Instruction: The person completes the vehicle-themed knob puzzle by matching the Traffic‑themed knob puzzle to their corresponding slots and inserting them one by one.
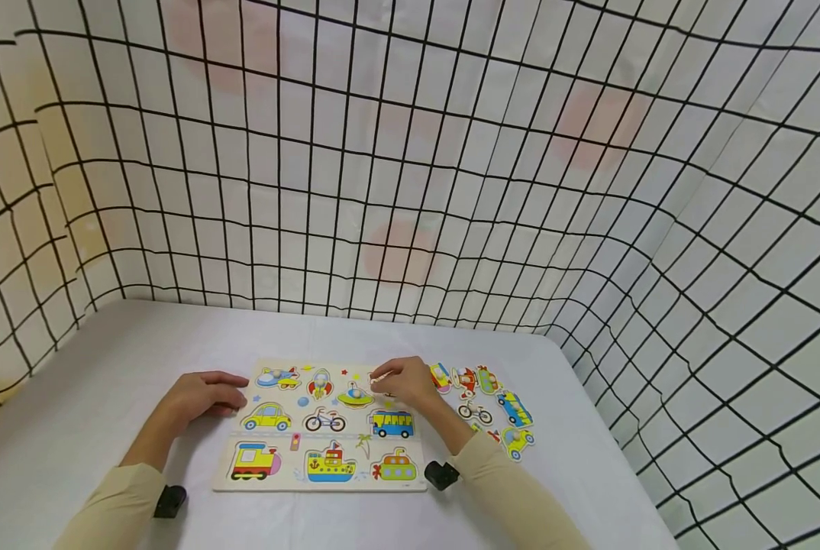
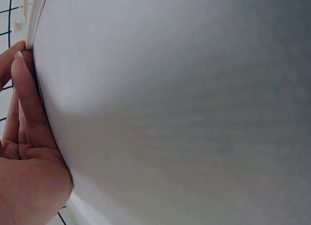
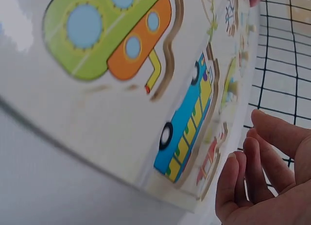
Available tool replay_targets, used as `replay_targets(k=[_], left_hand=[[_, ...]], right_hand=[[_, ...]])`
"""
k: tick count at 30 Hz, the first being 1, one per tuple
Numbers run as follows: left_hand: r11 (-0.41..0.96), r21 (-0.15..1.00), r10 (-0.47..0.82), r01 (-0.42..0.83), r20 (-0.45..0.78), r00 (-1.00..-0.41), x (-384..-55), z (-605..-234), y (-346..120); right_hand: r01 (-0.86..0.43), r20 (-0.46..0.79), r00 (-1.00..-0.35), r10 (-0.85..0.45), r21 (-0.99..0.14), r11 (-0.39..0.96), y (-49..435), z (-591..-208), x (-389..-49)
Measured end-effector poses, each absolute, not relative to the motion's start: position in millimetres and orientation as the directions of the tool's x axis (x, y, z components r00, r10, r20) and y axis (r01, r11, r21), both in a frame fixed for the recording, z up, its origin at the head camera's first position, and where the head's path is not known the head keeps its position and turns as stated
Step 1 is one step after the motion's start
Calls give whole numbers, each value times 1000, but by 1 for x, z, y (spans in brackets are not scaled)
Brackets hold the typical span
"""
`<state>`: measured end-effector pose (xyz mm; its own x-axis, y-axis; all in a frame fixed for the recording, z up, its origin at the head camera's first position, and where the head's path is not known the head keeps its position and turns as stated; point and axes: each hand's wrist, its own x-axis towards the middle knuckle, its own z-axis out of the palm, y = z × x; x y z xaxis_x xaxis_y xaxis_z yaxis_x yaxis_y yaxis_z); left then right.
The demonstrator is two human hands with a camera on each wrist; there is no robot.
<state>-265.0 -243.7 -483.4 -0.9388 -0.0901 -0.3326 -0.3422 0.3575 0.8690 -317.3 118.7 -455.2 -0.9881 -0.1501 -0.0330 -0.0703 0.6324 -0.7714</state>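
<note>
A wooden peg puzzle board [image 1: 290,461] with vehicle pictures lies on the white table. At its left edge is my left hand [image 1: 202,394], fingers extended, fingertips right at the edge; the left wrist view shows the thumb [image 2: 29,91] there too. My right hand [image 1: 406,382] is over the board's upper right corner, fingers loosely bent, with nothing seen between them in the right wrist view. Beneath it is the red helicopter picture [image 3: 207,162]. Knobbed pieces sit in their places along the top row: airplane [image 1: 279,377], rocket [image 1: 320,384] and flying saucer [image 1: 355,396].
Right of the board lie several loose pieces, among them a helicopter [image 1: 463,380], a bicycle [image 1: 475,413], a bus [image 1: 515,409] and a car [image 1: 518,441]. Black wire mesh [image 1: 344,179] before white sheeting stands along the table's back and sides.
</note>
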Motion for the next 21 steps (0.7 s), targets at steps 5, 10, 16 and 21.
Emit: replay_targets(k=[5, 10, 16, 21], left_hand=[[363, 868, -87, -338, -330, -940, -266, -484, -243], [370, 866, -85, -336, -328, -941, -266, -482, -244], [365, 868, -90, -336, -327, -941, -265, -482, -243], [365, 867, -93, -340, -330, -940, -265, -484, -244]], right_hand=[[-62, -21, -993, -118, -751, 658, 135, -452, -322], [-31, -27, -996, -79, -759, 651, 155, -446, -326], [12, -30, -999, -17, -769, 639, 174, -440, -327], [35, -23, -999, 27, -755, 655, 192, -440, -330]])
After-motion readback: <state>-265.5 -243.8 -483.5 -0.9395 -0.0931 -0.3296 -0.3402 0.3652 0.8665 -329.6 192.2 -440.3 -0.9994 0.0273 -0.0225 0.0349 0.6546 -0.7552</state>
